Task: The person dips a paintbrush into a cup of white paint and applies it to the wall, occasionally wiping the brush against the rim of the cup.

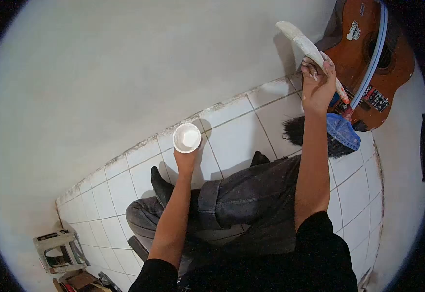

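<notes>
A white cup (pixel 176 141) with white, paste-like stuff inside is in my left hand (pixel 186 159), its round mouth facing the camera. My fingers wrap around it from below and are mostly hidden behind it. Up at the right, my right hand (pixel 318 87) grips a long, curved, horn-like white piece (pixel 304 43) near its lower part. That piece looks coated in white and shows orange-red at its lower end. White smears mark the fingers of this hand. The cup and the white piece are well apart.
A brown guitar (pixel 336 43) with stickers leans in the corner, with a blue-handled broom (pixel 343 132) before it. My crossed legs (pixel 251 199) rest on the white tiled floor (pixel 234 138) beside a pale wall (pixel 125 73). A small worn stool (pixel 59 250) stands lower left.
</notes>
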Demonstrator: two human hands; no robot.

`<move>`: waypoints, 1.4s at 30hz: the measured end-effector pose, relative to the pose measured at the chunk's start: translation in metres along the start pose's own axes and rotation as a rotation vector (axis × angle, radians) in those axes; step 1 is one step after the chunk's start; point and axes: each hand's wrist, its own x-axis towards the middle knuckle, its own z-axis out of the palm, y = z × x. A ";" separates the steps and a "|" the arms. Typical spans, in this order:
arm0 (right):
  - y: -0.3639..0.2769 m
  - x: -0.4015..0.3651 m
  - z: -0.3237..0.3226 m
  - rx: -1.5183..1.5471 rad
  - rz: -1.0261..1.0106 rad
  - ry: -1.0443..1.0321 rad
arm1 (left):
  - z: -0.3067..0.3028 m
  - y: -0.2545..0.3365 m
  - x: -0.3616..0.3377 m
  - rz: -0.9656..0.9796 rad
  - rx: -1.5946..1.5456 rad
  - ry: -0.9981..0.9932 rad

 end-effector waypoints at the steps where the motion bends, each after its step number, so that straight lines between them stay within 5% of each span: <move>1: 0.001 0.001 -0.002 -0.005 0.002 -0.009 | 0.001 0.001 0.001 -0.045 0.033 -0.007; 18: 0.002 0.002 -0.002 -0.006 -0.004 0.058 | 0.004 0.006 0.000 -0.106 -0.081 0.033; 26: 0.003 0.001 -0.003 0.010 -0.005 0.003 | -0.004 -0.011 0.005 0.011 0.028 0.052; 30: 0.002 0.001 -0.002 -0.014 0.006 0.030 | 0.007 0.029 -0.002 -0.059 -0.006 0.026; 42: 0.004 0.004 -0.006 0.015 0.003 0.009 | -0.003 -0.001 0.001 -0.009 -0.018 0.051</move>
